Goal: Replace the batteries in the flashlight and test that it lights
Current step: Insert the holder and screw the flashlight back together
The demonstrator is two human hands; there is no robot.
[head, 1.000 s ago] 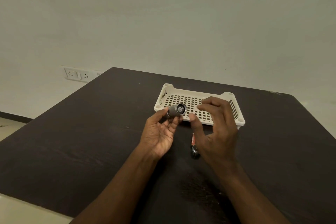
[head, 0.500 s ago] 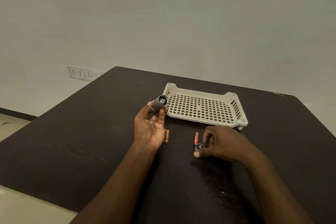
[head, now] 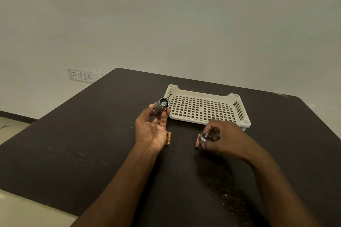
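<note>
My left hand [head: 151,131] holds the grey flashlight body [head: 160,106] at its fingertips above the table, its open end turned toward me. My right hand [head: 224,139] pinches a small round cap [head: 205,137] just above the dark table [head: 92,143]. A red battery [head: 197,141] lies on the table right beside the cap, partly hidden by my thumb. Two copper-coloured batteries [head: 168,138] lie side by side next to my left palm.
A cream perforated plastic tray [head: 203,96] stands behind my hands with nothing in it. A wall socket panel [head: 82,75] sits on the wall beyond the table's left corner. The table's left edge drops to a pale floor.
My right hand dropped from in front of the tray to the table and picked up the round cap. My left hand carried the flashlight body a little left.
</note>
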